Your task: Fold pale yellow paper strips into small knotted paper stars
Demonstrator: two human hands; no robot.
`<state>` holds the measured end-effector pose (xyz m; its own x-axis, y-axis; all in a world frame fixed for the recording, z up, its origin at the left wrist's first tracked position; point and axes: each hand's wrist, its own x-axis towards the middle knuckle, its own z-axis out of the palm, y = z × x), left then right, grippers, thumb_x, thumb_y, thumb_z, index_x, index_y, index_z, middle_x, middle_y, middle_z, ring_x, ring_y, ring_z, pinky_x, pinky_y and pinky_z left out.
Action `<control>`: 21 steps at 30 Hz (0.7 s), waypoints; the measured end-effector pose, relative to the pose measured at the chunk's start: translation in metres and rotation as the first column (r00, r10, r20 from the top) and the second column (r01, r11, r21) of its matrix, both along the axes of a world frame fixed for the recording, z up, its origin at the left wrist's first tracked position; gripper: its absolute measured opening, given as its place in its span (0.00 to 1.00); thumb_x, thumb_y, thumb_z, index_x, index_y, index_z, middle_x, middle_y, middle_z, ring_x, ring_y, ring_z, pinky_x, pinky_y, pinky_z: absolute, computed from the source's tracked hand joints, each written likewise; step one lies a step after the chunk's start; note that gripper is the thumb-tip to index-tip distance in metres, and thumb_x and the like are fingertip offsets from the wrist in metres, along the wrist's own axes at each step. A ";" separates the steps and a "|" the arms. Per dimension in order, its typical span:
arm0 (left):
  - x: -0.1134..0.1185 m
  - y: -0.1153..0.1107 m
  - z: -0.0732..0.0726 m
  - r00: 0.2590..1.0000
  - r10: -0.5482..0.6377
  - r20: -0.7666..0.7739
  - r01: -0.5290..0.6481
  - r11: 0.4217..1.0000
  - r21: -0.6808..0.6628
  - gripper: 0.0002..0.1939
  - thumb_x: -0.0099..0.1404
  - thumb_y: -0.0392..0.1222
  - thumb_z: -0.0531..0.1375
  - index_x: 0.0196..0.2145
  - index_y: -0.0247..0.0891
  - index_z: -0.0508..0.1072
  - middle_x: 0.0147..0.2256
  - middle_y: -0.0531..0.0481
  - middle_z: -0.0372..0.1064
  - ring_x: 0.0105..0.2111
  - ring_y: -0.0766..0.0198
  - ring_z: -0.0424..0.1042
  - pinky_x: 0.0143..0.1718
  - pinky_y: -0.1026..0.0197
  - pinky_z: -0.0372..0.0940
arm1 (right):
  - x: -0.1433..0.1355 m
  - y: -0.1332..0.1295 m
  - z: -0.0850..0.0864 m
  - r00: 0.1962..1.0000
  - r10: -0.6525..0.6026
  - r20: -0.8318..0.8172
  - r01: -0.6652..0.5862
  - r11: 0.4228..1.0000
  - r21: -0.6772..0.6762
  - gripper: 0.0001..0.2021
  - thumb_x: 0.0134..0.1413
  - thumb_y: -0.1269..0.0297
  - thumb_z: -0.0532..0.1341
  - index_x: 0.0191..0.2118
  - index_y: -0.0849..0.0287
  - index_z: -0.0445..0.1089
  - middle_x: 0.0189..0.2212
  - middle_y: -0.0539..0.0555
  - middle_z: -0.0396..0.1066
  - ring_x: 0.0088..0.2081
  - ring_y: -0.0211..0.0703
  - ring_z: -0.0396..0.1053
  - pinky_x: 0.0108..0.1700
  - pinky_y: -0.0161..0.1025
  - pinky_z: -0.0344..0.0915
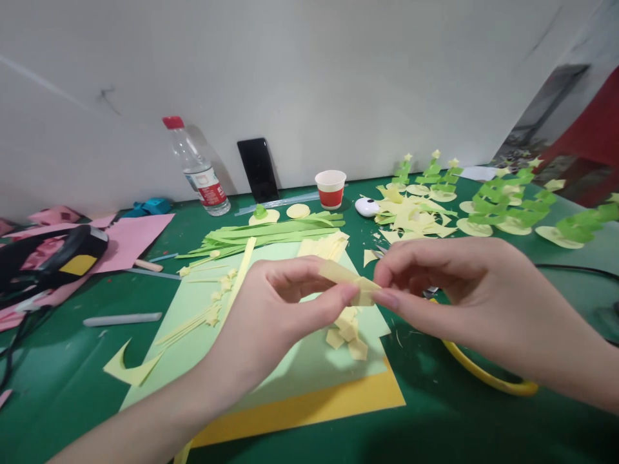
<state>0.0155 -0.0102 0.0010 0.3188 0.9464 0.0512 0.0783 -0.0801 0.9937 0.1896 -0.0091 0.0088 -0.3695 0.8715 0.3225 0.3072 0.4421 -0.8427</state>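
Between both hands is a pale yellow paper strip (338, 274), bent over itself near its right end. My left hand (285, 309) pinches it between thumb and fingers. From the other side, the thumb and forefinger of my right hand (449, 283) grip the folded end. Beneath them lies a light green paper sheet (285, 380) over a yellow-orange sheet (309, 406). Small folded yellow pentagons (348, 335) rest on it, along with more yellow strips (324, 245) and thin stems with tiny stars (213, 309). Scissors with a yellow handle (488, 374) are partly hidden under my right hand.
Green paper strips (271, 232), a bottle (198, 167), a leaning phone (258, 169) and a paper cup (331, 190) line the back. Yellow scraps (416, 216) and green paper plants (507, 203) stand right. A glue stick (122, 319), pink paper (135, 238) and a black-yellow tool (72, 251) lie left.
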 end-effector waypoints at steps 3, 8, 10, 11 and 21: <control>0.001 0.000 0.000 1.000 0.007 0.015 -0.006 0.999 -0.050 0.07 0.56 0.35 0.61 0.23 0.41 0.77 0.23 0.56 0.71 0.24 0.70 0.65 0.25 0.70 0.61 | 0.000 -0.001 -0.001 1.000 0.002 0.019 -0.003 0.998 0.061 0.07 0.47 0.70 0.61 0.21 0.59 0.68 0.18 0.47 0.70 0.19 0.30 0.65 0.19 0.25 0.62; -0.001 0.000 -0.001 0.999 0.006 0.051 -0.005 1.000 -0.023 0.08 0.56 0.33 0.61 0.23 0.41 0.77 0.23 0.55 0.70 0.25 0.70 0.65 0.26 0.70 0.62 | 0.001 0.000 -0.001 0.997 0.052 0.061 -0.058 0.993 0.106 0.09 0.51 0.71 0.57 0.22 0.60 0.68 0.18 0.46 0.69 0.20 0.28 0.64 0.19 0.21 0.60; -0.002 0.000 -0.002 0.998 -0.002 0.069 0.002 1.000 -0.004 0.08 0.57 0.33 0.61 0.23 0.42 0.78 0.24 0.56 0.70 0.26 0.70 0.66 0.27 0.70 0.62 | 0.001 0.000 -0.003 0.993 0.062 0.098 -0.077 0.985 0.156 0.08 0.50 0.74 0.56 0.23 0.61 0.68 0.19 0.46 0.69 0.21 0.27 0.64 0.21 0.21 0.60; -0.002 0.001 -0.002 0.997 -0.006 0.083 0.006 1.000 0.000 0.08 0.57 0.34 0.61 0.23 0.42 0.78 0.24 0.56 0.70 0.26 0.70 0.66 0.28 0.70 0.63 | 0.001 0.000 -0.005 0.992 0.058 0.115 -0.079 0.979 0.190 0.08 0.49 0.75 0.56 0.23 0.61 0.68 0.20 0.46 0.69 0.21 0.27 0.63 0.22 0.20 0.60; 0.000 0.000 -0.002 0.994 -0.029 0.104 0.035 0.998 -0.050 0.09 0.57 0.32 0.61 0.21 0.40 0.77 0.23 0.57 0.71 0.23 0.72 0.67 0.24 0.72 0.63 | -0.001 -0.002 -0.003 0.986 0.078 0.146 -0.109 0.970 0.216 0.15 0.53 0.75 0.53 0.16 0.61 0.58 0.14 0.43 0.57 0.18 0.26 0.56 0.21 0.23 0.52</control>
<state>0.0156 -0.0105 -0.0014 0.3447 0.9380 0.0367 -0.0268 -0.0293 0.9992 0.1885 -0.0114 0.0057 -0.4996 0.7425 0.4461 0.3595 0.6463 -0.6731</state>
